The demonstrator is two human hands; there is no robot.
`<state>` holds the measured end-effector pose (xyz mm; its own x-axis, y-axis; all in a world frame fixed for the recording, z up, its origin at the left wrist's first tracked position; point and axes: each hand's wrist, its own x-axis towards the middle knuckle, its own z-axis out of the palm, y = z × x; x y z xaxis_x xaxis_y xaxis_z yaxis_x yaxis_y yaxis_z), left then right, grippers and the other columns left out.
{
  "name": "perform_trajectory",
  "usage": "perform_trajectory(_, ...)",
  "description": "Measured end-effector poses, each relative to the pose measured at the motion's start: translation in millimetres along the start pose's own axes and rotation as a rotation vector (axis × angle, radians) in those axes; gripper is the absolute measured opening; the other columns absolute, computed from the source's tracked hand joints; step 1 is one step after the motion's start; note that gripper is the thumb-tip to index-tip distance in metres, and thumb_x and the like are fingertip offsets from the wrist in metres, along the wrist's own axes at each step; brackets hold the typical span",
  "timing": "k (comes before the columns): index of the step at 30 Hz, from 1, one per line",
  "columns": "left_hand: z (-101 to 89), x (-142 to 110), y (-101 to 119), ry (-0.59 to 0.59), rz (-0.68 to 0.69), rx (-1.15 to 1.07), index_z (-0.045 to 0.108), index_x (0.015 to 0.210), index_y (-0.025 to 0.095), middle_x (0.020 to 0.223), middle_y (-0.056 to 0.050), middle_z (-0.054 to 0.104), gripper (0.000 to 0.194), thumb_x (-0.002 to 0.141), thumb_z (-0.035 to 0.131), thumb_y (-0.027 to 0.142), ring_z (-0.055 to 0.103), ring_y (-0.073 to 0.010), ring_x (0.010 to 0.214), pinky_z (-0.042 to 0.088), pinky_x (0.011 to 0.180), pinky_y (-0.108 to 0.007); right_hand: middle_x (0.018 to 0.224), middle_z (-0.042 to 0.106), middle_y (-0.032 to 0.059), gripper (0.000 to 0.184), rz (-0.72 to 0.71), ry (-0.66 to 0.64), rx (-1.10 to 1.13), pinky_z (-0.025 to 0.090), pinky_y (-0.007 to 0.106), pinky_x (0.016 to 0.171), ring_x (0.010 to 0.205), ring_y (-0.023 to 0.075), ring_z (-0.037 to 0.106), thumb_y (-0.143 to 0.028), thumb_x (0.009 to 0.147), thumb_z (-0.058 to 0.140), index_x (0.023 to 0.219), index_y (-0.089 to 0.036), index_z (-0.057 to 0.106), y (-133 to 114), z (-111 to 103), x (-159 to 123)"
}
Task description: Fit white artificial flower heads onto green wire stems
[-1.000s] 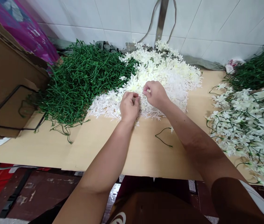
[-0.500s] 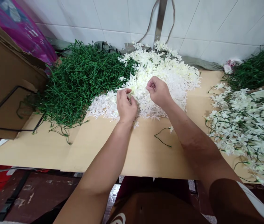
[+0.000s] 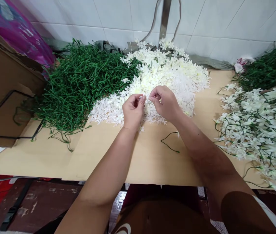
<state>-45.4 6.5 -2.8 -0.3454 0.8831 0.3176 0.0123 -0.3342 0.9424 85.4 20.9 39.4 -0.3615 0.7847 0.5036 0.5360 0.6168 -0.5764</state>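
Thumb and fingers of my left hand (image 3: 133,110) pinch a small white artificial flower (image 3: 143,96) above the heap. Close beside it, my right hand (image 3: 164,101) pinches something tiny and white at the flower; its exact shape is too small to make out. Under and behind both hands spreads a pile of white blossoms (image 3: 157,78), with thin white pieces (image 3: 103,109) along its front. To the left lies a mound of green plastic stems (image 3: 86,81). A single green stem (image 3: 168,143) with a bit of white at its tip rests near my right forearm.
White flowers on green stems (image 3: 262,126) are heaped at the right, with more green stems (image 3: 269,70) behind them. A cardboard box (image 3: 3,84) and a purple plastic bag (image 3: 28,29) stand at the left. The cardboard-coloured tabletop (image 3: 98,156) ends against a tiled wall (image 3: 118,19).
My left hand has closed from a loose curl into a pinch on a white flower. My right hand has come down and left to meet it.
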Motion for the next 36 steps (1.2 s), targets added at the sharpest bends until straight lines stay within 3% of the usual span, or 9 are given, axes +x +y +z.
perform_trajectory(10,-0.2,-0.7,-1.5,-0.011,-0.036,-0.008,0.072,0.078,0.018,0.065,0.000,0.068,0.015,0.077,0.071,0.032,0.058,-0.0084,0.056,0.049,0.057,-0.022,0.088,0.058,0.0101,0.011,-0.076,0.096,-0.408,0.040,0.038,0.083,0.089,0.0246,0.049,-0.017,0.091,0.043,0.081,-0.020,0.048,4.0,17.3,-6.6)
perform_trajectory(22,0.3,0.3,-3.6,-0.014,-0.017,0.013,0.072,0.076,0.017,0.067,-0.001,0.069,0.020,0.072,0.075,0.036,0.059,-0.0093,0.057,0.048,0.057,-0.022,0.090,0.061,0.0126,0.009,0.029,0.103,-0.494,0.043,0.039,0.082,0.090,0.0257,0.051,-0.015,0.089,0.046,0.082,-0.018,0.050,-1.2,23.5,-8.6)
perform_trajectory(26,-0.2,-1.2,-2.6,-0.038,0.004,0.024,0.072,0.076,0.017,0.066,-0.001,0.067,0.020,0.073,0.075,0.036,0.057,-0.0089,0.058,0.046,0.057,-0.022,0.091,0.062,0.0117,0.008,0.068,0.091,-0.339,0.044,0.039,0.083,0.090,0.0242,0.053,-0.014,0.086,0.051,0.080,-0.018,0.049,1.8,25.4,-8.4)
perform_trajectory(31,-3.7,-0.2,2.5,-0.102,0.054,-0.049,0.071,0.079,0.019,0.064,0.000,0.064,0.027,0.077,0.070,0.046,0.057,-0.0090,0.056,0.045,0.056,-0.023,0.079,0.059,0.0021,0.013,0.125,0.057,0.111,0.047,0.029,0.068,0.076,0.0145,0.055,-0.021,0.086,0.055,0.077,-0.021,0.046,11.1,22.0,-5.3)
perform_trajectory(36,-1.5,-4.7,5.2,-0.174,0.043,-0.030,0.069,0.091,0.022,0.066,0.000,0.064,0.030,0.084,0.060,0.049,0.055,-0.0089,0.054,0.042,0.053,-0.024,0.072,0.054,-0.0020,0.015,0.110,0.111,0.306,0.045,0.025,0.064,0.068,0.0096,0.053,-0.022,0.085,0.060,0.076,-0.020,0.048,13.1,-2.5,-8.9)
